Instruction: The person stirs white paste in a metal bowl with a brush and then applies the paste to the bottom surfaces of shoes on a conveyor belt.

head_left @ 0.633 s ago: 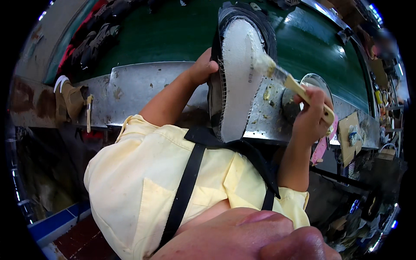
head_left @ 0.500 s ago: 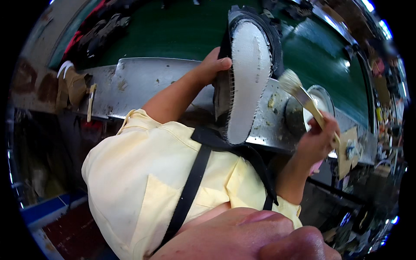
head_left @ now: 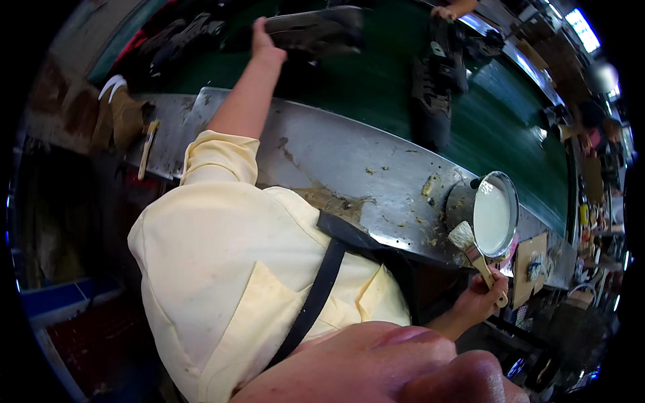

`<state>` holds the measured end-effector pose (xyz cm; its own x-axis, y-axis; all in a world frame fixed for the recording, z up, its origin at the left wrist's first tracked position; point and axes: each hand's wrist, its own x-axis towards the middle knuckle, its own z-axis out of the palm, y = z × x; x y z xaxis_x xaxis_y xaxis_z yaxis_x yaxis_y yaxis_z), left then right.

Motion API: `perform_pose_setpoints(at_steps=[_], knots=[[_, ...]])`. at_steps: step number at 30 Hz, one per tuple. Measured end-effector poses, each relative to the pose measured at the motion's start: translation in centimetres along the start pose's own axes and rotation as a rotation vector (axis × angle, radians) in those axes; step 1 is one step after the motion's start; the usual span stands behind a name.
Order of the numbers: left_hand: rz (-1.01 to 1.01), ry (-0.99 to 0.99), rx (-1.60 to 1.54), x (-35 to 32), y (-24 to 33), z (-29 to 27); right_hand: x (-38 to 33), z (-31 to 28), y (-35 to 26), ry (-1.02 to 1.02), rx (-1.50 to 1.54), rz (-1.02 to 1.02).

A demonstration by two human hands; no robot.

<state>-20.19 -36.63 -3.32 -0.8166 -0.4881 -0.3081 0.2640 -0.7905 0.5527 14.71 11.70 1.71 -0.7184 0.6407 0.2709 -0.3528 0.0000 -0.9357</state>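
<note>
Left hand (head_left: 261, 37) is stretched out to 12 o'clock, grip closed on the dark shoe (head_left: 316, 30) over the green belt (head_left: 376, 80); best to set it flat, clear of the other shoes. Right hand (head_left: 478, 299) grips the brush (head_left: 474, 255) down at 4 o'clock by the glue pot (head_left: 495, 213) on the worktop (head_left: 336, 161). A moment ago the sole was up close getting brushed; now it's out on the belt.

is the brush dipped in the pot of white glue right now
No, the brush in the right hand has its bristles outside the rim of the pot of white liquid.
</note>
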Motion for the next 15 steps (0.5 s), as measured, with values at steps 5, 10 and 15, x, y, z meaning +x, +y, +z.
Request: perform_pose_setpoints(at_steps=[5, 10, 15], knots=[[0.146, 0.121, -0.175, 11.9, 1.0, -4.4, 0.4, 0.0, -0.3, -0.015, -0.079, 0.023], [0.169, 0.682, 0.065, 6.0, -0.3, 0.2, 1.0, 0.4, -0.5, 0.052, -0.021, -0.009], [0.281, 0.358, 0.807, 6.7, -5.1, -1.3, 2.7, -1.2, 0.9, 0.037, 0.174, 0.031]])
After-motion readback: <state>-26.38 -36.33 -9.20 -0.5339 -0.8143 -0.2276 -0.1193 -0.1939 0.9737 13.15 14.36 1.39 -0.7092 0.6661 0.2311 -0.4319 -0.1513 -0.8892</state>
